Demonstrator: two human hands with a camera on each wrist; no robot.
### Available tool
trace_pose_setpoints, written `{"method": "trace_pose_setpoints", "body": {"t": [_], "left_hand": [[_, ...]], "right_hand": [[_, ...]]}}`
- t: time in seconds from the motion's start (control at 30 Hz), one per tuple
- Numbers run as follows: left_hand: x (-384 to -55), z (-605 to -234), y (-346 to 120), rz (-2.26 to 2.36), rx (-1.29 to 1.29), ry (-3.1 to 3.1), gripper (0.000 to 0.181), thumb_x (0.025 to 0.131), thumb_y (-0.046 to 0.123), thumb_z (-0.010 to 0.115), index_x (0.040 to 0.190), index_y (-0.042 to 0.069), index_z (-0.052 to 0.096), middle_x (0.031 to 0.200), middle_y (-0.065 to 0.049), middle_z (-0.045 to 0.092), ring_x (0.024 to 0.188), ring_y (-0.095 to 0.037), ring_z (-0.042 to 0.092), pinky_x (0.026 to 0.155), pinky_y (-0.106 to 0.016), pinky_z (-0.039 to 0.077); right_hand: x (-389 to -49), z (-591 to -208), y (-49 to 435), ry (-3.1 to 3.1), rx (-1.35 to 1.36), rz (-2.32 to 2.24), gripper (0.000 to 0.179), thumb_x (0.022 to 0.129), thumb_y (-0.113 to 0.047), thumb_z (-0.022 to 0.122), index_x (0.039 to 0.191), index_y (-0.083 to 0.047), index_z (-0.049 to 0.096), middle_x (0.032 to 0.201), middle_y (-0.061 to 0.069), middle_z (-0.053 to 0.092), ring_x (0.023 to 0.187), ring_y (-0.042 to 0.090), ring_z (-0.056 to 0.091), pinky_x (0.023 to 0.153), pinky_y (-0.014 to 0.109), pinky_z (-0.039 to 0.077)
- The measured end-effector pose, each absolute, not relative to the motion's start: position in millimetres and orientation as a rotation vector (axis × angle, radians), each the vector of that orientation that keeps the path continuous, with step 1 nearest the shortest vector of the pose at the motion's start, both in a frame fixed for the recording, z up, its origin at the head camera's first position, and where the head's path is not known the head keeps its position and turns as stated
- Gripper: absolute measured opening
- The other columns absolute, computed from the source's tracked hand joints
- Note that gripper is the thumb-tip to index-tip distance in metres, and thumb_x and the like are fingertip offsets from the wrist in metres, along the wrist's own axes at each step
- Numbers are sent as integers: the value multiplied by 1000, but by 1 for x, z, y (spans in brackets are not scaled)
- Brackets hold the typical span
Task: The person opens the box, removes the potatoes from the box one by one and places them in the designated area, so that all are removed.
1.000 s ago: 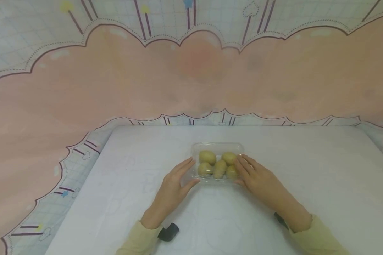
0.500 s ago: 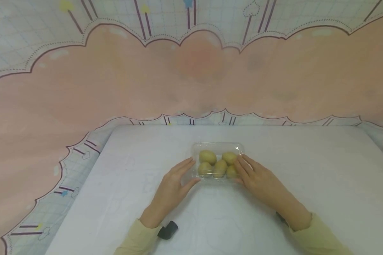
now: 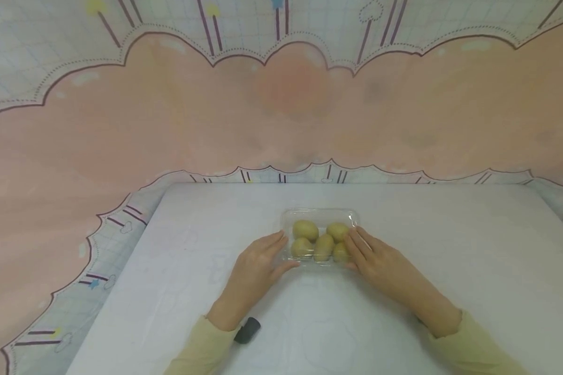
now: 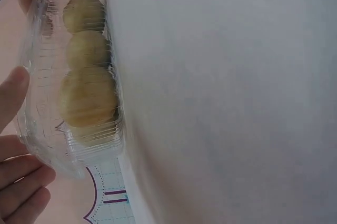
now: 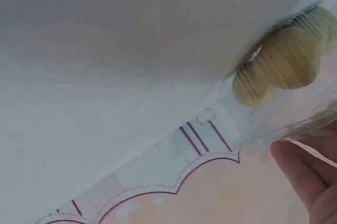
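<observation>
A clear plastic box sits on the white table with several yellowish oval pieces, like small potatoes, inside. My left hand holds the box's left end, thumb at the front corner and fingers along the side. In the left wrist view, that thumb touches the box rim and the fingers bend at its corner. My right hand grips the right end and partly covers the pieces there. The right wrist view shows its fingertips against the rim. Whether a lid covers the box I cannot tell.
The white table stretches out on all sides of the box. A patterned cloth hangs behind it and down the left. Near my left wrist is a small black object, and both arms wear pale yellow sleeves.
My left thumb has slid a little right along the front edge of the box, and the left hand has edged inward. The right hand and the box stay almost in place.
</observation>
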State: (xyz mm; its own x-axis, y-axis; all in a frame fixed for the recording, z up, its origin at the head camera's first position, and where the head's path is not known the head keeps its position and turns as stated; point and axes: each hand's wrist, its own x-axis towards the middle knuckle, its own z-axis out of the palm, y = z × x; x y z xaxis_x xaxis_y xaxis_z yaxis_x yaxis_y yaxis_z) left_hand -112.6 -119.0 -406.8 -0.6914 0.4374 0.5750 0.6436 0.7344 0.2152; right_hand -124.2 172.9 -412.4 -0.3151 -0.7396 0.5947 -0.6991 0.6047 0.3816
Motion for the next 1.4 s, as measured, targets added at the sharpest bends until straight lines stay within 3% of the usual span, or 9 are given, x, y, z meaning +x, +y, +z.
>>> {"method": "trace_pose_setpoints", "body": {"t": [0.33, 0.6, 0.9, 1.2, 1.4], "left_hand": [[-120, -404, -128, -308, -1004, -2348, 53, 80, 34, 82, 116, -4, 70, 119, -19, 70, 107, -30, 69, 95, -35, 58], [-127, -406, -138, -189, -1124, -2308, 49, 81, 24, 83, 118, -4, 68, 121, -19, 69, 107, -28, 69, 94, -34, 59], [-128, -403, -144, -302, -1158, -2331, 48, 80, 20, 84, 119, -3, 68, 123, -18, 68, 109, -27, 69, 95, -34, 58], [-125, -397, -138, -26, -1190, -2308, 42, 84, 19, 80, 116, -6, 68, 121, -20, 69, 109, -26, 69, 93, -32, 59], [-127, -394, -135, -3, -1200, -2289, 41, 80, 16, 81, 112, -6, 69, 116, -21, 70, 105, -26, 71, 89, -29, 60]], "right_hand": [[-122, -408, 176, -2102, 1185, -162, 58, 112, -26, 20, 119, 14, 61, 118, 29, 66, 111, 40, 65, 89, 42, 60], [-122, -410, 179, -2128, 1209, -108, 58, 112, -25, 19, 119, 14, 62, 119, 29, 65, 112, 42, 65, 90, 44, 60], [-124, -412, 179, -2144, 1205, -25, 59, 111, -27, 19, 119, 13, 62, 119, 28, 66, 113, 40, 65, 90, 44, 59], [-123, -410, 180, -2148, 1210, -41, 60, 111, -27, 19, 119, 13, 62, 119, 28, 66, 113, 41, 64, 91, 44, 59], [-124, -408, 179, -2107, 1224, -103, 57, 111, -22, 19, 117, 14, 63, 117, 28, 66, 111, 42, 65, 92, 44, 59]]}}
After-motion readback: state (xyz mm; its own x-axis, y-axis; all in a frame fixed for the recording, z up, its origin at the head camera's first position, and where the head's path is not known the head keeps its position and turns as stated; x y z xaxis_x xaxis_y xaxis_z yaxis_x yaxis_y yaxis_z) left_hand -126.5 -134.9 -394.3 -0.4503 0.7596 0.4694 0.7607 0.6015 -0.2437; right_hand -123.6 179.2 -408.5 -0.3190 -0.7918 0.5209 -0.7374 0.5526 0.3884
